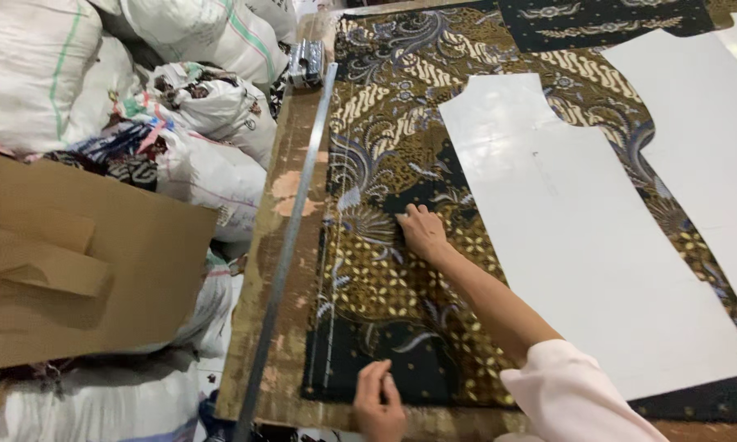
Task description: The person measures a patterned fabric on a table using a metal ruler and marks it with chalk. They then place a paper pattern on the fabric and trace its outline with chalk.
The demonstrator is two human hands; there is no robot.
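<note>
A: Nearest, what is the left hand (377, 401) doing?

B: It sits at the near hem of the batik cloth (385, 303), fingers curled; whether it pinches the hem or only rests there, I cannot tell.

A: And the right hand (422, 231)?

B: Further up, released and pressed palm-down on the cloth; it looks like smoothing, I judge.

A: Where does the cloth lie?

B: Spread on the wooden table (280, 200), its left edge just beside the long metal ruler (291, 229); a white paper pattern (573, 237) lies on it to the right.

A: What does a next move call for?

B: Probably flat, even pressure; the pattern should not shift; white sacks (196, 164) stand beyond.
</note>
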